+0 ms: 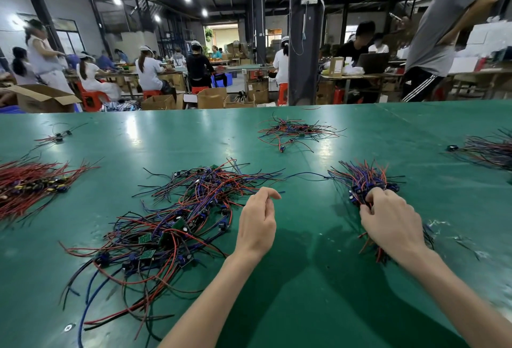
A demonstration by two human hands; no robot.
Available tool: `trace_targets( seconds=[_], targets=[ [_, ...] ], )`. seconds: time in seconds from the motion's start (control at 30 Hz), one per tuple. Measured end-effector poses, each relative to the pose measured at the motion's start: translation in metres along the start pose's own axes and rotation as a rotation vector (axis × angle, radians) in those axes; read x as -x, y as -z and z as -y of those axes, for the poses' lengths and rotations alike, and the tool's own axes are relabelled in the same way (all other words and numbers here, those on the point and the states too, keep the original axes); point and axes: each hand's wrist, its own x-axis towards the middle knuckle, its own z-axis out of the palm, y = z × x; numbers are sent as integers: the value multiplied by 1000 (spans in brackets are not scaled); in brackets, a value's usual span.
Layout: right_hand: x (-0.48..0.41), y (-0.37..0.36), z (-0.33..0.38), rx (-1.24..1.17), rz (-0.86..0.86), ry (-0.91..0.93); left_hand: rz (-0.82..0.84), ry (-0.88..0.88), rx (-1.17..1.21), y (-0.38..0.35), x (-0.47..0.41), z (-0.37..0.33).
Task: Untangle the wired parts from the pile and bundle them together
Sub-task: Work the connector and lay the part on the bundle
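**Left hand (257,223) free beside the pile (177,223); right hand (388,220) gripping the bundle (365,178).**

The pile lies directly to frame-left of the left hand, its nearest wires just beside the fingers, so this is the nearer hand. Its fingers are loosely curled, with nothing visibly held. The right hand's fingers curl over the component end of the bundle, right of centre, holding it on the green surface (318,264). The bundle's long axis runs roughly up-down in the frame, with wire ends fanning toward the upper frame and out below the wrist. Judgement: the next pick is a short reach to frame-left.

Count:
- Hands: 2.
- Loose tangles: 2, the pile and a smaller tangle (296,131) at upper centre.
- Gathered bundles: 3, the held one, a red-wired bundle (27,184) at the left edge, and a right-edge bundle (487,151).
- Small cluster (55,137) at upper left: pieces too small to count.
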Motion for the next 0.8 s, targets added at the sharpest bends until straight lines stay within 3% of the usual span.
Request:
trace_targets(
  seconds=[0.1, 0.37, 0.8],
  targets=[
    [8, -5, 9, -48, -31, 116, 20, -26, -53, 0, 1, -1],
    [32, -32, 32, -184, 148, 403, -16, -45, -1, 4, 0, 0],
    [31, -38, 31, -173, 186, 334, -35, 9, -41, 8, -3, 1]
  ],
)
